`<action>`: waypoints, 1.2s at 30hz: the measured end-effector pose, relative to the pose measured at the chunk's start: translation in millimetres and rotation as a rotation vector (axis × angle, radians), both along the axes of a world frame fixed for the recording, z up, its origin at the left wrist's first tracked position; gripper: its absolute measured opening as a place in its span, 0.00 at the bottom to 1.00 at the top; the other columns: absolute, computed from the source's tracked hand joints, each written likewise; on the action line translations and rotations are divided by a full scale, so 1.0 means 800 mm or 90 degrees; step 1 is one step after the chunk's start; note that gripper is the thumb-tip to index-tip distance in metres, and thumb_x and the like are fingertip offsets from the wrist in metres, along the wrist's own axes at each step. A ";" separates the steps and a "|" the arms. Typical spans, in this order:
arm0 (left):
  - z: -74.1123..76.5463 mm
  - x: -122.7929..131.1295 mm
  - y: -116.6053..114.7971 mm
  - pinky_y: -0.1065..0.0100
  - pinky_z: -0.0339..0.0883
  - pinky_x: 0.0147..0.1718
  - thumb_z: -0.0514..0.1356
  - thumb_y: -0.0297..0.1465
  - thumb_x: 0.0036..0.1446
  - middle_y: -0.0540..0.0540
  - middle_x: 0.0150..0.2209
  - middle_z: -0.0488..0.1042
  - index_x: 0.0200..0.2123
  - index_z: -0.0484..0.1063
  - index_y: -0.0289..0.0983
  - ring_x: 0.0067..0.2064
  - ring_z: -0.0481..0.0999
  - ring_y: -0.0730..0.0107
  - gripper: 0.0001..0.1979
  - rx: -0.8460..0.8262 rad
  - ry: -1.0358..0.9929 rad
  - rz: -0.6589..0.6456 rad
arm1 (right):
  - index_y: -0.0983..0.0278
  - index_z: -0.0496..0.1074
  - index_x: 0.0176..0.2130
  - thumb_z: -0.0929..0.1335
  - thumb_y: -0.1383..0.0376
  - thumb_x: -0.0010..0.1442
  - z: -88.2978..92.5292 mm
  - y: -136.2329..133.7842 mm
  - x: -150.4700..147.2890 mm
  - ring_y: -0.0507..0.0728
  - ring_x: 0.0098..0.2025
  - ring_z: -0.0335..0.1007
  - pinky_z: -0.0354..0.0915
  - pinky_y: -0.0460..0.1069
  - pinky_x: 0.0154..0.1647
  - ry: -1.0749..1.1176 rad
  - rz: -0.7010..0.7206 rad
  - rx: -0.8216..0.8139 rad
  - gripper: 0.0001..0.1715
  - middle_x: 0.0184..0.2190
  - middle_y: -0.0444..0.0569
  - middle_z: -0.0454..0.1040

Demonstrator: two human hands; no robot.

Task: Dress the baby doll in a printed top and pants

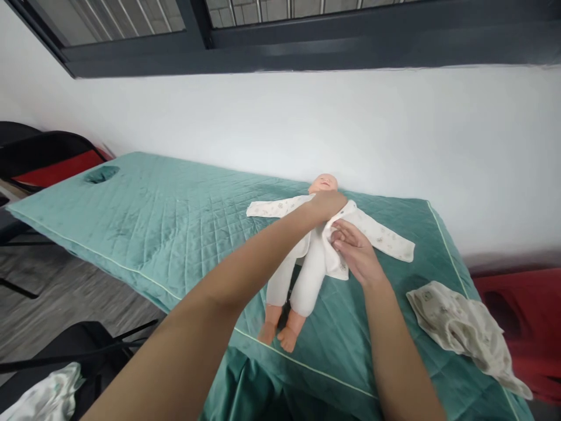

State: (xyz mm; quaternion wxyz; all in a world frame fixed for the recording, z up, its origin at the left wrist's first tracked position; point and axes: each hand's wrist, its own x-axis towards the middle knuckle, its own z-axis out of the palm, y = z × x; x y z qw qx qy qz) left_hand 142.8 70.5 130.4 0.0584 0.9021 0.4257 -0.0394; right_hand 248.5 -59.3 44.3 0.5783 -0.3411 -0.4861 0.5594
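Note:
A baby doll (302,298) lies on its back on a green quilted bed, its head near the wall and bare feet toward me. It has white trousers on its legs. A white patterned baby jacket (388,237) is around its upper body, both sleeves spread outward. My left hand (329,204) reaches across the doll's chest just below its chin; its fingers are hidden behind the wrist and cloth. My right hand (354,248) is closed with thumb and fingers on the jacket's front edge, at the doll's side.
The green bed cover (175,216) stretches left to a face hole (101,174). Crumpled patterned cloth (464,330) lies at the bed's right edge, beside a red plastic object (526,316). Black chairs (48,155) stand at left; another holds white cloth (48,394). A white wall runs behind.

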 end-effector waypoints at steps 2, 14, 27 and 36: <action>0.009 -0.020 0.001 0.63 0.69 0.46 0.49 0.31 0.68 0.38 0.48 0.80 0.48 0.78 0.34 0.49 0.78 0.57 0.18 -0.009 -0.077 0.009 | 0.54 0.76 0.54 0.77 0.61 0.55 0.002 -0.002 -0.002 0.56 0.50 0.73 0.71 0.52 0.51 -0.059 0.024 0.008 0.26 0.57 0.48 0.76; -0.006 -0.036 -0.019 0.66 0.66 0.38 0.58 0.26 0.54 0.44 0.53 0.78 0.59 0.70 0.40 0.47 0.77 0.60 0.28 -0.073 -0.121 -0.084 | 0.54 0.79 0.53 0.75 0.56 0.58 -0.003 -0.004 0.000 0.58 0.52 0.73 0.70 0.50 0.47 -0.191 0.023 0.000 0.22 0.51 0.48 0.79; -0.060 -0.087 -0.011 0.60 0.66 0.56 0.52 0.27 0.65 0.40 0.52 0.74 0.48 0.71 0.36 0.56 0.70 0.57 0.11 0.167 -0.430 0.215 | 0.56 0.80 0.43 0.73 0.63 0.62 -0.005 -0.006 -0.017 0.61 0.55 0.75 0.72 0.56 0.54 -0.089 -0.140 0.124 0.08 0.48 0.48 0.80; -0.147 -0.199 -0.132 0.63 0.70 0.55 0.51 0.28 0.67 0.45 0.48 0.75 0.46 0.69 0.42 0.53 0.74 0.66 0.09 0.101 -0.573 0.305 | 0.51 0.70 0.61 0.70 0.61 0.65 -0.013 -0.009 -0.037 0.62 0.75 0.47 0.43 0.66 0.76 -0.506 -0.150 0.280 0.26 0.70 0.44 0.61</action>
